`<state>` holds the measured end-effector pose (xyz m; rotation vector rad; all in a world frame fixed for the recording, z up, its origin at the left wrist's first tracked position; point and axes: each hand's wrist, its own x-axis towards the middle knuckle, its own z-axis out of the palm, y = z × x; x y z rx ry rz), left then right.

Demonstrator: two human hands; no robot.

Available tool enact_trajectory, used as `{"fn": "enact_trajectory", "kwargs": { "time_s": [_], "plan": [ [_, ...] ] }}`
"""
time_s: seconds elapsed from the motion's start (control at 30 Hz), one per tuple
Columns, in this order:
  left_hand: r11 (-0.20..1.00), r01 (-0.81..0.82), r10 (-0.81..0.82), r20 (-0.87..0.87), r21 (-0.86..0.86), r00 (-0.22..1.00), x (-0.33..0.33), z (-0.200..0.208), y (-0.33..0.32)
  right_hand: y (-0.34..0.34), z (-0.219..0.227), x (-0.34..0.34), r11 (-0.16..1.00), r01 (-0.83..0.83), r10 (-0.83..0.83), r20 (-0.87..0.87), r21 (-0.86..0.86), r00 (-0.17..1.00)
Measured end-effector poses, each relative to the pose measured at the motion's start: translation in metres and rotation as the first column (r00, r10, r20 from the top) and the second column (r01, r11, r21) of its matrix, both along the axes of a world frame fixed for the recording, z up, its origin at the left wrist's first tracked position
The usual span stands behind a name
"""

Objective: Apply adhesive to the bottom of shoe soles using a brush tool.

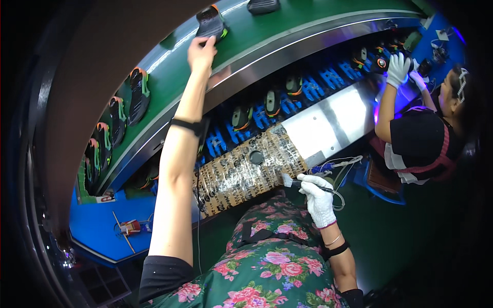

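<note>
My bare left hand (202, 54) reaches far over a green conveyor belt (177, 66), its fingers pinched on the near end of a black shoe sole (209, 25) with green and orange edges. Low at the right, my right hand (316, 199) in a white knitted glove is closed around a flat brush (288, 180) with pale bristles and a dark handle. The brush tip points left, just by the edge of a tape-covered cardboard sheet (231, 174). On that sheet lies a small round black piece (256, 157).
Several soles (137, 96) line the belt's left part. Behind the metal worktop (318, 128), blue holders (215, 143) carry shoe parts (272, 102). At right a co-worker's gloved hands (398, 69) hold a dark shoe. Cables (339, 164) hang near my right hand. A blue table (97, 226) stands lower left.
</note>
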<state>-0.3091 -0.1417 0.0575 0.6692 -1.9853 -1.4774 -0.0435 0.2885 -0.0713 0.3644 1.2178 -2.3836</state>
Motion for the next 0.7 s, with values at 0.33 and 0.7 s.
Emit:
{"fn": "enact_trajectory", "kwargs": {
  "time_s": [0.33, 0.7],
  "plan": [
    [0.961, -0.213, 0.273, -0.480, 0.176, 0.834, 0.248, 0.024, -0.023, 0.002, 0.025, -0.032, 0.995, 0.096, -0.097, -0.024, -0.042, 0.995],
    [0.797, 0.182, -0.293, 0.105, 0.576, 0.950, 0.308, -0.041, 0.051, -0.075, 0.134, -0.010, 0.971, -0.229, 0.204, -0.274, -0.062, 0.940]
  ]
}}
